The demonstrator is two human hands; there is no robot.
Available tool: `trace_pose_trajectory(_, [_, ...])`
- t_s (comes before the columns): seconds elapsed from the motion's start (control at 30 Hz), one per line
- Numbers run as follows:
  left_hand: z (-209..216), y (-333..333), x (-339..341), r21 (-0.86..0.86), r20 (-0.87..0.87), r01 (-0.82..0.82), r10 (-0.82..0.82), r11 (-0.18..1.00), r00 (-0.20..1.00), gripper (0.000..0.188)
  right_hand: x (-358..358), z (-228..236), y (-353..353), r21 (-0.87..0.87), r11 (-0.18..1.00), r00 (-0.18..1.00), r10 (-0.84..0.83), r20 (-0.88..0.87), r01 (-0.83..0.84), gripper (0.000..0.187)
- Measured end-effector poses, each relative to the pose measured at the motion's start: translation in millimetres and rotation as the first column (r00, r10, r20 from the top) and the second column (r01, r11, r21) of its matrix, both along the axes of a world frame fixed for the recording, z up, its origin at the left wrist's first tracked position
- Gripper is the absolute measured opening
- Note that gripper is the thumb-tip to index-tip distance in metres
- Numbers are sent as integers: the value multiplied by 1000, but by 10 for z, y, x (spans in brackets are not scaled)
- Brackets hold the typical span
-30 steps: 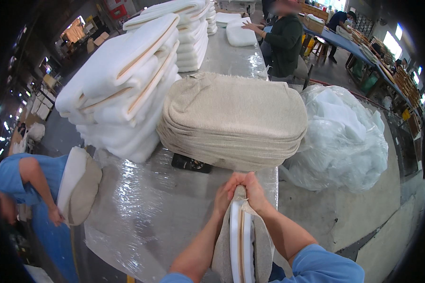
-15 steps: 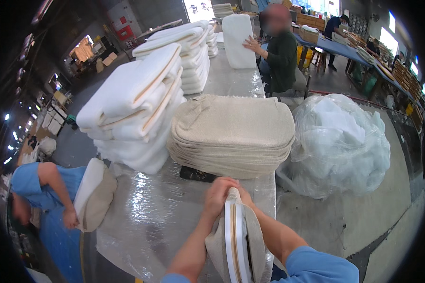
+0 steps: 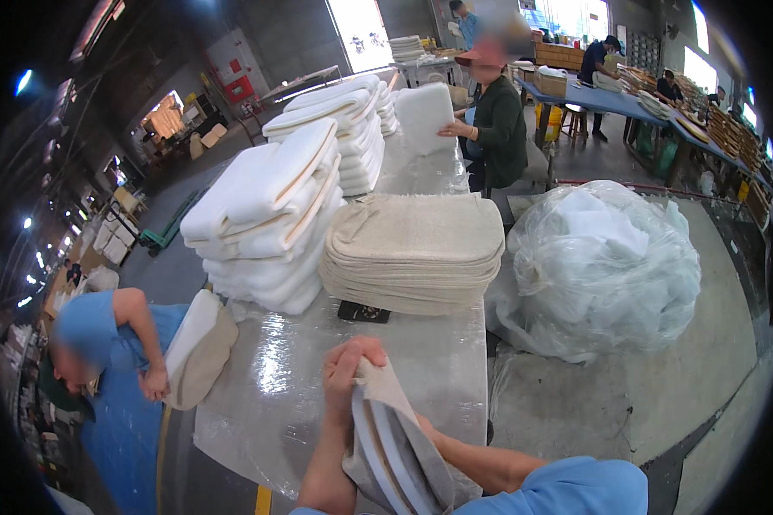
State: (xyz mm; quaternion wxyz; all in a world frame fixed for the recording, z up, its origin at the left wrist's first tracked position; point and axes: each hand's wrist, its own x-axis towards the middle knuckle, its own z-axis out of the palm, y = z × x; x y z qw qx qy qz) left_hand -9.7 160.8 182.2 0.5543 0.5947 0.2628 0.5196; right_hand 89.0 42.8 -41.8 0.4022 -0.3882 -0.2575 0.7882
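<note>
Upright in front of me at the table's near edge is a beige fabric cushion cover (image 3: pixel 408 412) with a white layered pad (image 3: pixel 376 438) inside, a tan line running along the pad's edge. My left hand (image 3: pixel 352 360) closes over the cover's top end, fingers wrapped round the fabric. From the right, my right forearm (image 3: pixel 494 455) reaches to the cover; the hand itself is hidden behind the fabric, so its fingers do not show. Just beyond my hands lies a neat stack of beige covers (image 3: pixel 412 249), with a small black flat object (image 3: pixel 363 312) under its front edge.
Tall piles of folded white pads (image 3: pixel 262 215) stand left on the plastic-covered table (image 3: pixel 258 412). A large clear bag of white stuffing (image 3: pixel 610 275) sits to the right. One co-worker (image 3: pixel 120 335) handles a cover at left; another (image 3: pixel 498 129) holds a white pad (image 3: pixel 425 116) ahead.
My hands have separated: the left stays at the cover's top and has moved left and down, the right has gone down behind the fabric. The cover now leans left. The far co-worker's pad is lower.
</note>
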Motion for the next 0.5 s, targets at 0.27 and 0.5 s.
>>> trace_pose_trajectory(0.27, [315, -389, -467, 201, -74, -229, 248, 952, 966, 40, 270, 80, -939, -6, 963, 935, 262, 238, -269, 79])
trace_pose_trajectory(0.5, [-9, -715, -1243, 278, -95, -682, 726, 676, 681, 42, 615, 356, -1166, -220, 909, 923, 378, 76, -354, 56])
